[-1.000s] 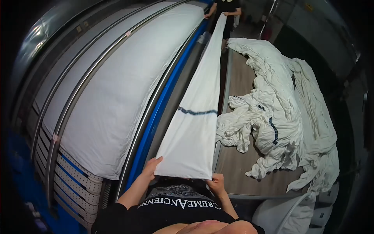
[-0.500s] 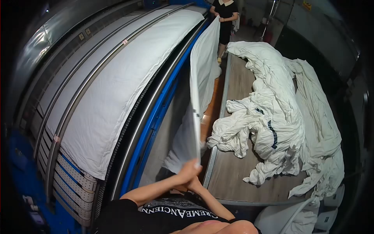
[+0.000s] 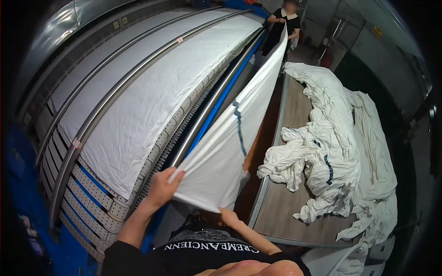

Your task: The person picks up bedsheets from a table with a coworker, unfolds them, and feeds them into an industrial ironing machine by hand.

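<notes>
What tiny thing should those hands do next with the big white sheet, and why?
Maybe ease the right hand outward a little. It and the left hand both grip the near edge of the white sheet, but creases fan out from the left grip, so gently spreading might smooth it.

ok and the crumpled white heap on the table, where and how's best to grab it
Probably by the bunched lobe reaching the left edge of the table, coming from the left with the right hand once free: it juts out from the main heap, its loose folds offering something to pinch.
</notes>
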A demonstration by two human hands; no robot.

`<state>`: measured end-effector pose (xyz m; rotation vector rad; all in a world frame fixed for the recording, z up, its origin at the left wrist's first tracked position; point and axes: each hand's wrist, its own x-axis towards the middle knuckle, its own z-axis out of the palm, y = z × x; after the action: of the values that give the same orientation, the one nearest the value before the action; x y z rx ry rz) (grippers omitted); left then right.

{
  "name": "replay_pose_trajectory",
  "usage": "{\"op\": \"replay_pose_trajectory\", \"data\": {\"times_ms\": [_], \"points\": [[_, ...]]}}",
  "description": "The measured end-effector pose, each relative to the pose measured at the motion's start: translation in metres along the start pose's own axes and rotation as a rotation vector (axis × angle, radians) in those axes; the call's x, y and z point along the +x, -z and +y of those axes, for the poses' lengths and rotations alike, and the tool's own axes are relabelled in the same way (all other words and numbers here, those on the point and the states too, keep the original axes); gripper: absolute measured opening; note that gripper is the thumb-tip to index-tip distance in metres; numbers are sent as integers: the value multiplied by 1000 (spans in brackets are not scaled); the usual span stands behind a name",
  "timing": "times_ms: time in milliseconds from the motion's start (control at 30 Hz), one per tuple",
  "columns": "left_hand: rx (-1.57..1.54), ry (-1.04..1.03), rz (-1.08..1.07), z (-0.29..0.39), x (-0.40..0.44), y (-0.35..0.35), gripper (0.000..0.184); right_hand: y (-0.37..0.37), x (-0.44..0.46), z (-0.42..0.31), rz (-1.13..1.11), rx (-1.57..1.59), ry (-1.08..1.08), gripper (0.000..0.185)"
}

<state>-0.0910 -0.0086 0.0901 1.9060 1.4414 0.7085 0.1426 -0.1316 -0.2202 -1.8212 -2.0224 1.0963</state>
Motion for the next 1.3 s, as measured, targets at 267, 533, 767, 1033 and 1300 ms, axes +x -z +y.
{"op": "replay_pose_trajectory", "data": {"times_ms": [267, 533, 767, 1033, 1300], "points": [[451, -53, 563, -93, 7, 126, 27, -3, 87, -127, -165, -175, 392, 15], [1007, 257, 472, -207, 80, 201, 35, 15, 142, -206, -198, -69, 551, 11], [863, -64, 192, -111, 60, 54, 68, 10, 179, -217, -126, -61, 600, 17], [965, 25, 247, -160, 80, 19, 55, 18, 168, -119, -288, 349, 568, 55], [920, -46, 230, -182, 117, 34, 60, 220, 37, 363, 878, 788, -630, 16]]}}
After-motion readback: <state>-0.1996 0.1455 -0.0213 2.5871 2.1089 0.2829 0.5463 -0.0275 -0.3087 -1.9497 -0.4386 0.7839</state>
